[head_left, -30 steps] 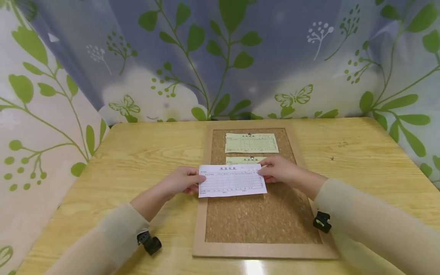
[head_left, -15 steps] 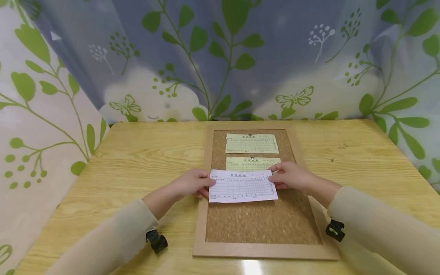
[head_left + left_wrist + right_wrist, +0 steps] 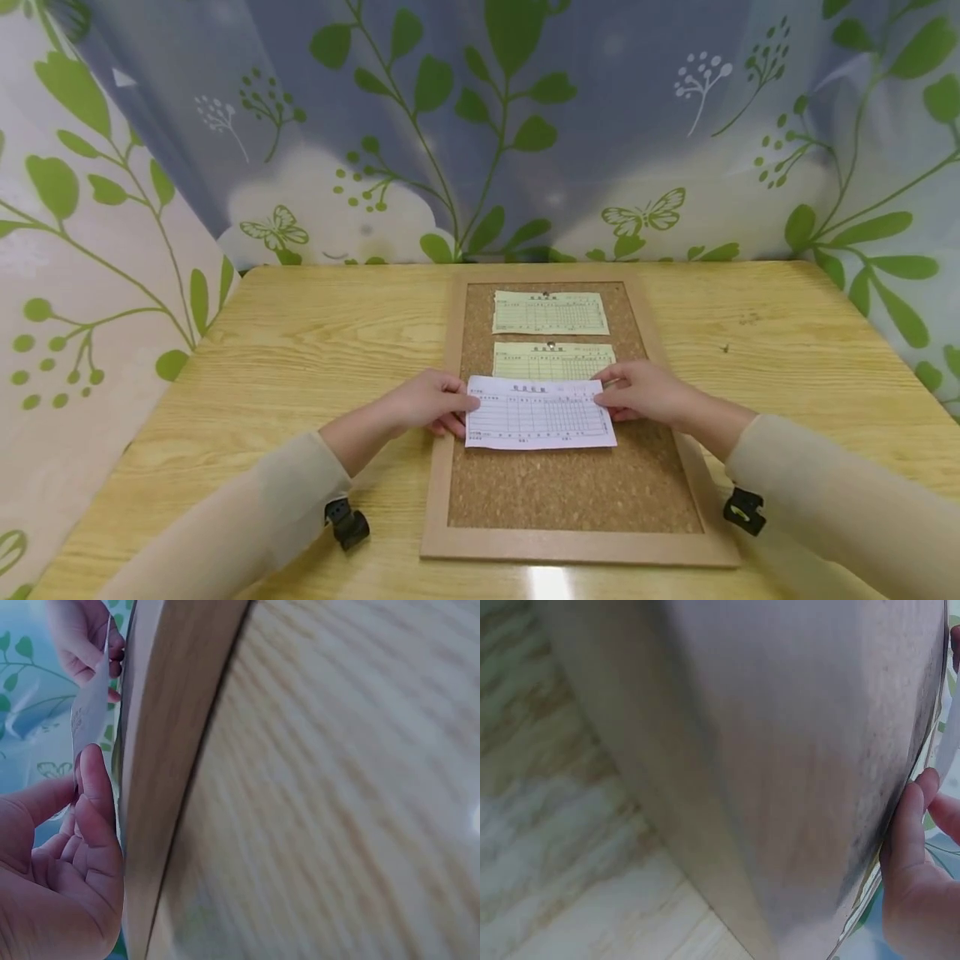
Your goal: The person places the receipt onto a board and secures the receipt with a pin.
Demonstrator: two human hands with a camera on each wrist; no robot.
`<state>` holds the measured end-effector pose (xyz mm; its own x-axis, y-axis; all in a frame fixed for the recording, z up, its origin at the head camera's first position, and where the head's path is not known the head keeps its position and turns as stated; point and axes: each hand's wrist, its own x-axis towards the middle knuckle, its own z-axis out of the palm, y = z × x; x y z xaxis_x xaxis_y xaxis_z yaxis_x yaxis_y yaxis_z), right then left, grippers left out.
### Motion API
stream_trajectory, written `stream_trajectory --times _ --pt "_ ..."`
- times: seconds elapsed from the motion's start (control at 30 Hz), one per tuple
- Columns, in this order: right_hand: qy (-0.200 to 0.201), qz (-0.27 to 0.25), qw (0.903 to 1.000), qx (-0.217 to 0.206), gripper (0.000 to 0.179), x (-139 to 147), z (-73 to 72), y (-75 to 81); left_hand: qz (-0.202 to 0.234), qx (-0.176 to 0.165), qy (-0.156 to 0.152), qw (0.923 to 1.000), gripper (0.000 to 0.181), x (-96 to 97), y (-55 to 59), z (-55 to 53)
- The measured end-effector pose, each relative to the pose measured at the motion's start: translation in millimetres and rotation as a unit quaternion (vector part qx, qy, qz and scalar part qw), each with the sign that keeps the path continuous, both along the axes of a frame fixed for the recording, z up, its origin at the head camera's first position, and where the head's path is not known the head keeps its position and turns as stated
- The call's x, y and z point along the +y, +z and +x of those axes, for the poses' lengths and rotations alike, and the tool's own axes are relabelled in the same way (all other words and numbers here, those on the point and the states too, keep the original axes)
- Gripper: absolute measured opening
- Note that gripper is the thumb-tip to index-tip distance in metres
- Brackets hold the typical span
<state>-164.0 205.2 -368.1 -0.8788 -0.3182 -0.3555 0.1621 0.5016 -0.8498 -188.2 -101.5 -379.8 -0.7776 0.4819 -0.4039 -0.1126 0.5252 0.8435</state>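
Note:
A white printed form slip (image 3: 540,415) is held level over the middle of a cork board (image 3: 570,492). My left hand (image 3: 431,402) pinches its left edge between thumb and fingers. At the opposite edge my right hand (image 3: 641,392) pinches the slip near its upper right corner. The left wrist view shows the slip (image 3: 90,712) edge-on, just above the board, thumb on one side and fingers on the other. Behind it, a yellow form slip (image 3: 555,360) pinned with a metal pushpin (image 3: 551,344) is partly covered by the white one. Another yellow slip (image 3: 550,314) is pinned higher up.
The cork board's light wooden frame (image 3: 577,547) lies on a wood-grain table (image 3: 330,333). A curtain (image 3: 637,108) printed with leaves and butterflies hangs behind the table. Black wrist cameras sit on both sleeves.
Both hands have carried the white slip to the right and toward the person, uncovering more of the lower yellow slip. The board has stayed in place.

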Motion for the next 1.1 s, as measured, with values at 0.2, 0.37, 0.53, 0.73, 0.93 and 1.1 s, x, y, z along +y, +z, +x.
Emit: stream_trajectory --times 0.2,0.37,0.53,0.73,0.93,1.1 --pt "0.004 0.007 0.9999 0.012 0.042 5 2.4 0.1 -0.008 0.001 -0.016 0.9998 0.021 6.3 5.3 -0.5" --pt "0.006 0.019 0.9997 0.017 0.040 5 3.9 1.4 -0.026 0.010 -0.027 0.9992 0.019 9.5 10.0 -1.9" --pt "0.011 0.033 0.9989 0.031 0.034 5 5.1 1.6 -0.032 0.012 -0.032 0.9989 0.019 12.9 13.1 -1.8" --pt "0.021 0.043 0.9980 0.042 0.033 7 8.1 2.2 -0.034 0.005 -0.031 0.9989 0.020 14.0 12.3 1.6" --pt "0.036 0.056 0.9961 0.058 0.028 9 8.1 0.4 -0.032 0.014 -0.033 0.9988 0.018 14.3 9.2 3.8" --pt "0.049 0.084 0.9912 0.089 0.025 11 6.9 -1.1 -0.026 0.017 -0.048 0.9984 0.013 17.9 9.8 5.5"
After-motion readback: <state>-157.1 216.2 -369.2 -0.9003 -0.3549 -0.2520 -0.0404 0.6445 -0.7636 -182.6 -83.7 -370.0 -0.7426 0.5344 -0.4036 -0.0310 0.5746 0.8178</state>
